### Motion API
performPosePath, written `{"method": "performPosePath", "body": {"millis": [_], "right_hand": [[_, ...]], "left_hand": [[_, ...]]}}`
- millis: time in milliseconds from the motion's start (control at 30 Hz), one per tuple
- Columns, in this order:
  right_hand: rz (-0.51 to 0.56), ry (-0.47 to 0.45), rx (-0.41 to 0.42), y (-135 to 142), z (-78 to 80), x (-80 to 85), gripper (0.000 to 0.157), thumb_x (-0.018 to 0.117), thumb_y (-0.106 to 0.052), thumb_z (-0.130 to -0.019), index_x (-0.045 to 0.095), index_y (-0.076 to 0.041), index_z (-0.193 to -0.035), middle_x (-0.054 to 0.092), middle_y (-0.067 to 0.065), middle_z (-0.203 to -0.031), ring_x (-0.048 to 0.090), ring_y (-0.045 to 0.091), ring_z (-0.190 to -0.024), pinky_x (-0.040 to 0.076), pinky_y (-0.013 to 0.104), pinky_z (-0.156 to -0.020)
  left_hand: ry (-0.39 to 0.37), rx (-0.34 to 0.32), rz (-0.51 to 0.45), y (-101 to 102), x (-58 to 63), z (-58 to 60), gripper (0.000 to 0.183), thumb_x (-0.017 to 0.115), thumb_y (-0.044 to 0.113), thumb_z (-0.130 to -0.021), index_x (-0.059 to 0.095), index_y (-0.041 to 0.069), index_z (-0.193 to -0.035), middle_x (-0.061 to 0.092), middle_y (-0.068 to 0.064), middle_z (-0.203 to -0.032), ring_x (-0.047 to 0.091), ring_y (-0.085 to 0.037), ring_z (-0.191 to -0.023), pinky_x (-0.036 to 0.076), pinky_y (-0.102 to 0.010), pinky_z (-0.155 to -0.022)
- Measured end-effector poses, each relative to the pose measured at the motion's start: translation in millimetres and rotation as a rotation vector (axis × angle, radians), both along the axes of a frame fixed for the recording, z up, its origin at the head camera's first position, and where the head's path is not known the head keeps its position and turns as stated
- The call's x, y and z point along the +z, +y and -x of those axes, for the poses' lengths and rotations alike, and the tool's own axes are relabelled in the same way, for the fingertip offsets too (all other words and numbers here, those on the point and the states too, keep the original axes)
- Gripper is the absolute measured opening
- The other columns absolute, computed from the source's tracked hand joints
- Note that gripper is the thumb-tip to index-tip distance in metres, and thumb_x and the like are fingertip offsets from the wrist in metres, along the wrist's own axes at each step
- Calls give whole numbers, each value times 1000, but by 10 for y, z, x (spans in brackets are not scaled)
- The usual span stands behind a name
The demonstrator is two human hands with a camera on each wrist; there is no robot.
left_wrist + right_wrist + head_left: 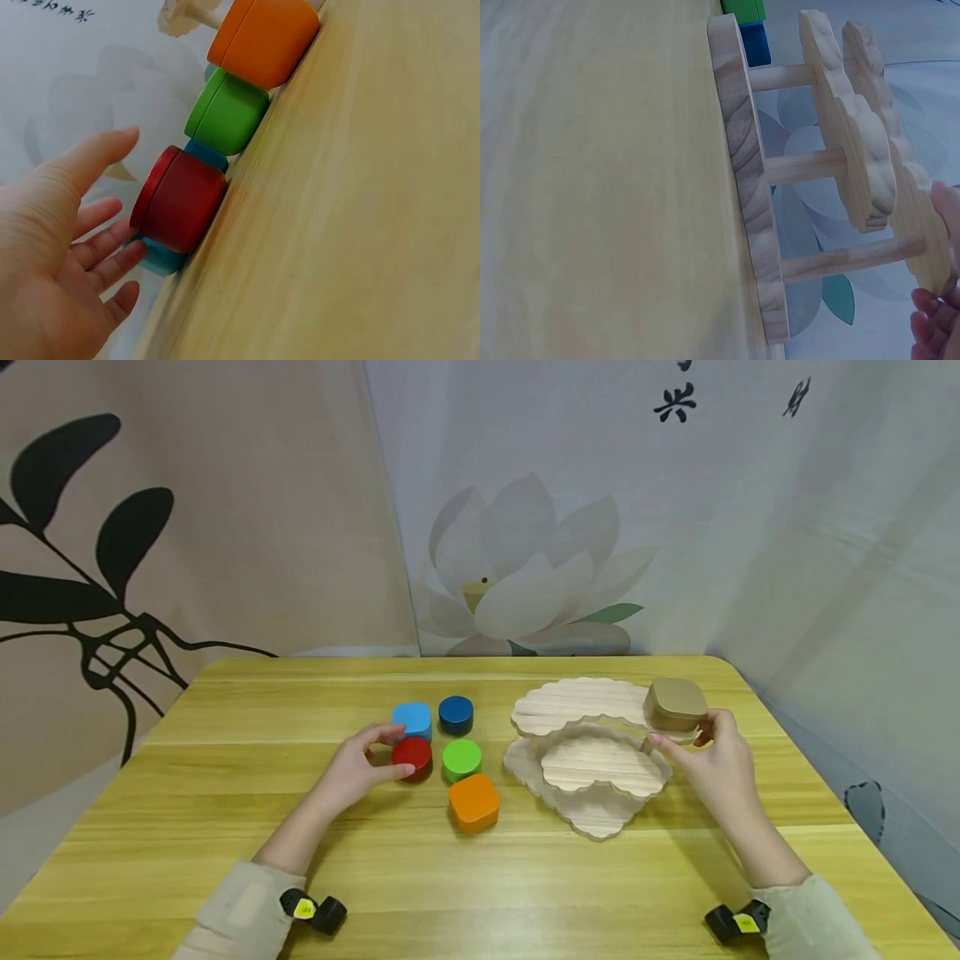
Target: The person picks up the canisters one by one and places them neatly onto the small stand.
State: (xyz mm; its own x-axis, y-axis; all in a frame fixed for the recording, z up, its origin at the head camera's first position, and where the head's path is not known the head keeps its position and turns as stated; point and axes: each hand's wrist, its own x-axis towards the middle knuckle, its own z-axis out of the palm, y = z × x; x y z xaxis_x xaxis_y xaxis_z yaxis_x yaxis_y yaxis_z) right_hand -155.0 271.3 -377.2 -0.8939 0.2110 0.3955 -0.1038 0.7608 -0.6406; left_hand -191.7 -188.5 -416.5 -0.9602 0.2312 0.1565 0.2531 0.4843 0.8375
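In the head view my left hand (358,766) reaches around a red round tin (412,760), thumb at its near side and fingertips by the light-blue square tin (412,719). The left wrist view shows the fingers loosely spread beside the red tin (180,201), the thumb apart from it. My right hand (716,768) pinches the right end of the upper tier of a three-level wooden stand (600,766) with scalloped edges. On that end sits a gold square tin (676,703), close to the fingers. Round posts (855,257) join the tiers in the right wrist view.
A dark-blue round tin (456,715), a green round tin (461,760) and an orange square tin (474,803) stand between the hands, left of the stand. All rests on a wood-grain table (525,902). A printed curtain (300,527) hangs behind it.
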Motion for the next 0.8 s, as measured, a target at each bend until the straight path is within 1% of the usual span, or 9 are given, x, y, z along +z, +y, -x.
{"method": "performPosePath", "body": {"millis": [200, 367, 533, 800], "right_hand": [[-2, 1, 1, 9, 2, -15, 66, 80, -37, -78, 45, 5, -116, 49, 14, -89, 43, 22, -79, 33, 32, -60], [-6, 10, 2, 6, 4, -18, 66, 80, -36, -78, 45, 6, -116, 49, 15, -88, 43, 23, -78, 32, 32, -60], [-11, 11, 3, 6, 6, -17, 66, 80, -37, -78, 45, 5, -116, 49, 14, -88, 43, 23, -78, 33, 32, -59], [-11, 10, 5, 11, 4, -17, 66, 80, -37, -78, 45, 5, -115, 48, 14, -88, 44, 22, -78, 33, 32, -59]], "left_hand": [[-30, 4, 16, 3, -73, 0, 61, 81, 22, -78, 56, 2, -129, 58, -13, -126, 53, -29, -109, 41, -48, -93], [-48, 15, 40, -5, -114, 7, 62, 81, 23, -78, 56, 3, -130, 58, -14, -125, 53, -30, -106, 43, -47, -90], [-56, 16, 37, -13, -128, 10, 60, 80, 22, -79, 56, 2, -130, 58, -14, -123, 53, -30, -102, 45, -43, -86], [-57, 26, 4, -8, -120, -5, 56, 80, 22, -79, 58, 3, -127, 60, -14, -121, 55, -32, -103, 46, -45, -86]]}}
